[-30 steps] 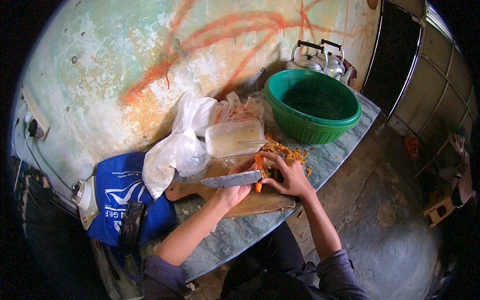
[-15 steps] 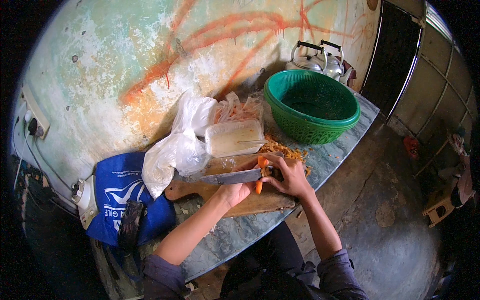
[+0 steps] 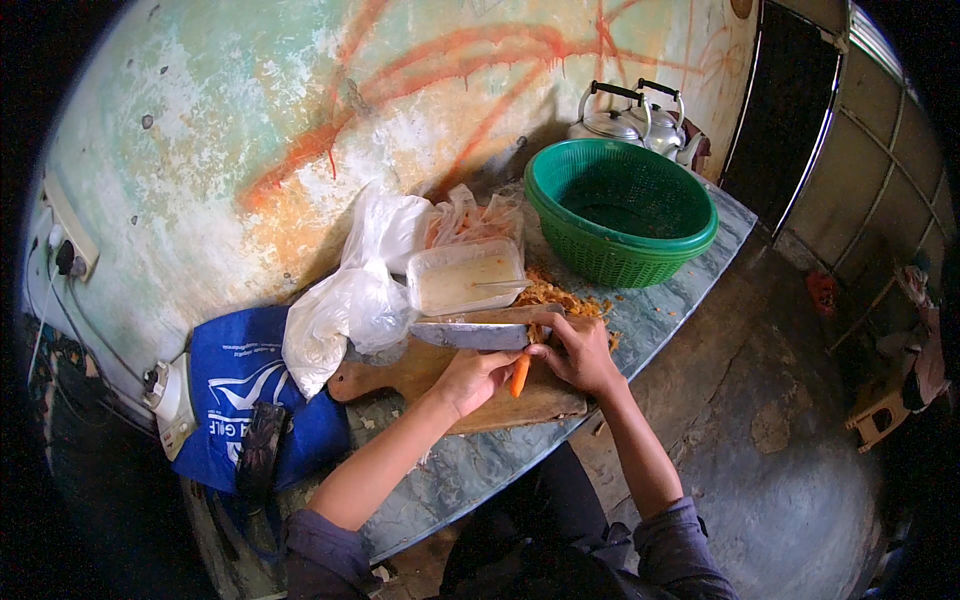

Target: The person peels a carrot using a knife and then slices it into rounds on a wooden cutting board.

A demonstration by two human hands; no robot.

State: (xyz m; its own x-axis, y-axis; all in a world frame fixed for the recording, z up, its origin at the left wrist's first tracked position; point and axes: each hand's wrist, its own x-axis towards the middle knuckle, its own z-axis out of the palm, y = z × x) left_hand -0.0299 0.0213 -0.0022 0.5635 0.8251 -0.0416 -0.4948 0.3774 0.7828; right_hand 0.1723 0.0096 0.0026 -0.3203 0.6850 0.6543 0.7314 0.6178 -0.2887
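Over the wooden cutting board point(image 3: 420, 365), my right hand point(image 3: 578, 352) is closed round the handle of a wide-bladed knife point(image 3: 470, 335). Its blade stretches leftward, roughly level. Below the blade, my left hand point(image 3: 478, 380) is closed, its fingertips on an orange carrot point(image 3: 520, 374). The carrot's lower end sticks out toward me between the two hands; knife and fingers hide its upper part. Orange-brown peelings point(image 3: 565, 298) lie heaped just beyond my right hand. A white plastic tub point(image 3: 465, 280) with cloudy liquid and a thin utensil in it sits behind the board.
A green basket point(image 3: 620, 250) stands at the far right of the marbled table point(image 3: 420, 500), with metal kettles point(image 3: 610, 125) behind it. Filled plastic bags point(image 3: 340, 325) lie beyond the board's left end. A blue bag point(image 3: 240, 370) and a white scale-like appliance point(image 3: 177, 410) are at the left.
The knife blade has moved slightly away from me and to the right. The carrot's upper part, seen above the blade before, is now hidden. My left hand stays nearly in place.
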